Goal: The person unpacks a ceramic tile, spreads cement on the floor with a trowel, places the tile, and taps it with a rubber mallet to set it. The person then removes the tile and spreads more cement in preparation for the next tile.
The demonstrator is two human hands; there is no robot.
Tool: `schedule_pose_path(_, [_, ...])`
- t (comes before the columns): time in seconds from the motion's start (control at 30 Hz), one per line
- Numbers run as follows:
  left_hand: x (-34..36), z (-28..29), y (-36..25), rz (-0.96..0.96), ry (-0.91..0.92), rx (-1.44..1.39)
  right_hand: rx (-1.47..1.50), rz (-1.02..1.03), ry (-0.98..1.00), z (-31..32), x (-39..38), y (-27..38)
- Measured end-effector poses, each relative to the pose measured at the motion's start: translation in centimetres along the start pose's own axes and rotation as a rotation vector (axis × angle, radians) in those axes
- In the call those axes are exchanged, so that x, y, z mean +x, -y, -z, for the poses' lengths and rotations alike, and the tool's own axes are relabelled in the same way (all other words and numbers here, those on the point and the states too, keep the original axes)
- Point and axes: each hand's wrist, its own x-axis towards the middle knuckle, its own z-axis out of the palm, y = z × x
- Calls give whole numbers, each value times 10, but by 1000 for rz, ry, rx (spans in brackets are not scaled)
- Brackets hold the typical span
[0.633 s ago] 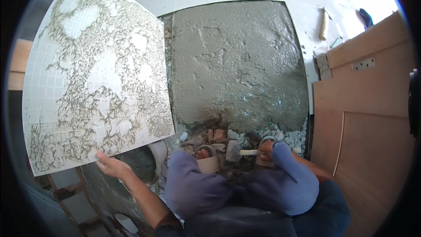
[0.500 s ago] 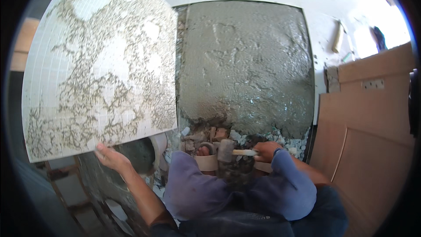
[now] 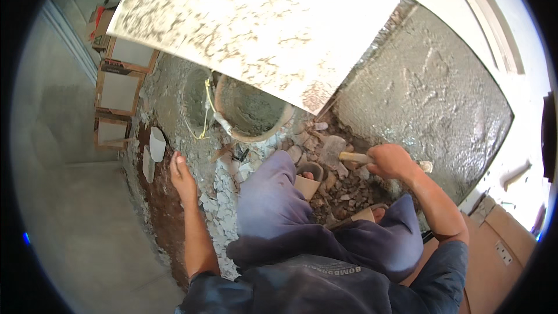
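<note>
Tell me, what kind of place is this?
Probably a room where floor tiles are being laid. A bed of wet grey mortar covers the floor, a big tile is tipped up, and a bucket of mortar sits amid rubble.

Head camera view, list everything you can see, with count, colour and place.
tile: one, whitish with grey mortar streaks, raised across the top
mortar bed: one, grey, upper right
bucket: one, tan, holds grey mortar, under the tile
mallet: one, grey head, wooden handle, on the rubble
rubble: many grey chips, centre
framed panels: about three, brown-edged, far left
left hand: free, above the ground
right hand: on the mallet handle
</note>
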Motion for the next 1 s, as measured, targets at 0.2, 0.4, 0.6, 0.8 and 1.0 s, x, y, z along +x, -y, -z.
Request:
schedule_pose_path(0.2, [-37,-47,118,106,144,104,65,101,139,-2,42,68])
schedule_pose_path(0.4, [-105,-48,217,377,232,-69,-67,179,376,-47,145,170])
schedule_pose_path(0.6, [-97,-37,265,411,208,-240,105,298,321,-113,261,279])
schedule_pose_path(0.8, [-52,-50,249,330,95,-314,205,407,115,-71,230,294])
schedule_pose_path(1.0, [29,-112,165,306,172,-476,-865,276,-519,60,277,246])
